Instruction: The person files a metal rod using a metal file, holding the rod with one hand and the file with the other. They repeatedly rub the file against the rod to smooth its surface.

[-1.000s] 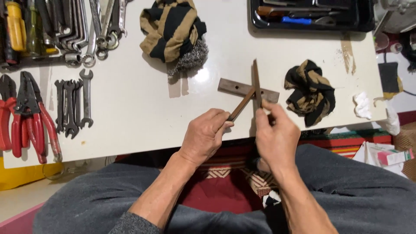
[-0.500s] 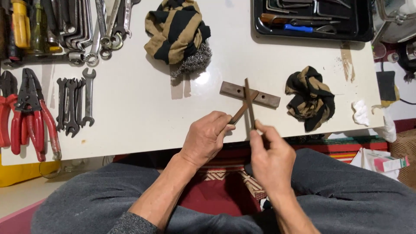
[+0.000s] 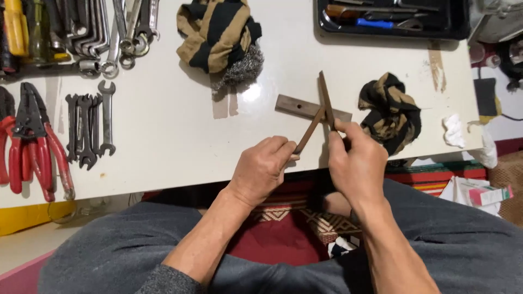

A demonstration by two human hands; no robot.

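Note:
My left hand [image 3: 262, 170] grips the lower end of one thin rusty brown metal strip [image 3: 308, 133] that slants up to the right. A second thin rusty strip [image 3: 326, 98] stands nearly upright in my right hand [image 3: 357, 163], and the two strips meet at a joint just above my right thumb. Behind them a flat brown bar with holes [image 3: 297, 106] lies on the white table [image 3: 169, 136]. Both hands hover at the table's near edge, above my lap in grey trousers.
A black-and-tan striped cloth with steel wool [image 3: 220, 38] lies at the back middle, and another striped rag [image 3: 391, 111] to the right. Several spanners [image 3: 90, 128] and red-handled pliers [image 3: 32, 147] lie at the left. A black tool tray [image 3: 392, 19] sits at the back right.
My right hand has shifted slightly with its strip, which now leans a little more to the left at the top. The left hand keeps its grip in much the same place.

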